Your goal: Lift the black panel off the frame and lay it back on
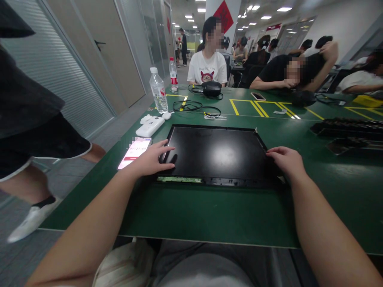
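Note:
A black flat screen panel lies face up on the green table in front of me, with a green circuit strip along its near edge. My left hand rests on the panel's left edge, fingers stretched out and apart. My right hand lies over the panel's right edge with fingers curled around it. A pink phone with a lit screen lies just left of my left hand.
A white power bank, two water bottles, black cables and a black headset lie beyond the panel. Black keyboards sit at the right. People sit across the table; one person stands at the left.

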The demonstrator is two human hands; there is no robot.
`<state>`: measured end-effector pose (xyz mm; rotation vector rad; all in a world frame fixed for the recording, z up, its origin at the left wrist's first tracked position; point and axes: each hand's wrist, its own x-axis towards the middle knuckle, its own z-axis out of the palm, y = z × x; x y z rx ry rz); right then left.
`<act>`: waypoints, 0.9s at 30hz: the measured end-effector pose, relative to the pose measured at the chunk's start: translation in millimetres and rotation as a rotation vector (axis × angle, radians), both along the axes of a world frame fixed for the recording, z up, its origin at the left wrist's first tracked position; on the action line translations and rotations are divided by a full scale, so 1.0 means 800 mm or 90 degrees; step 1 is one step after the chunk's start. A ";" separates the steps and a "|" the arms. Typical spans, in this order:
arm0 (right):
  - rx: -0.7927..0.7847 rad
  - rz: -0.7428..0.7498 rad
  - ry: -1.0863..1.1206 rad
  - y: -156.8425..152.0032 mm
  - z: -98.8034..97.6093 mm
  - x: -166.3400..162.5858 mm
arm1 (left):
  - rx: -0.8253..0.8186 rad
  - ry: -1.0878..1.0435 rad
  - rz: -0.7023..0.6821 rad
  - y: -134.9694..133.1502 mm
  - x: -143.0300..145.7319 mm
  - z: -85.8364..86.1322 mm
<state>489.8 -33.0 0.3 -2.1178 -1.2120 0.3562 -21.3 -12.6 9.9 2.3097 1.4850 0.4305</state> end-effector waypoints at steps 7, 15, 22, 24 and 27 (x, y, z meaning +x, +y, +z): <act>0.034 0.012 -0.008 0.005 -0.010 0.008 | -0.068 0.055 -0.077 -0.007 -0.003 0.015; 0.010 -0.007 -0.002 0.006 -0.011 0.007 | -0.064 0.118 -0.103 -0.009 0.000 0.027; 0.002 -0.013 0.024 0.006 -0.011 0.007 | -0.023 0.145 -0.100 -0.010 0.001 0.028; 0.011 -0.013 0.027 0.007 -0.012 0.008 | -0.016 0.152 -0.097 -0.011 0.002 0.029; 0.022 -0.012 0.025 0.008 -0.014 0.010 | -0.012 0.162 -0.091 -0.012 0.004 0.030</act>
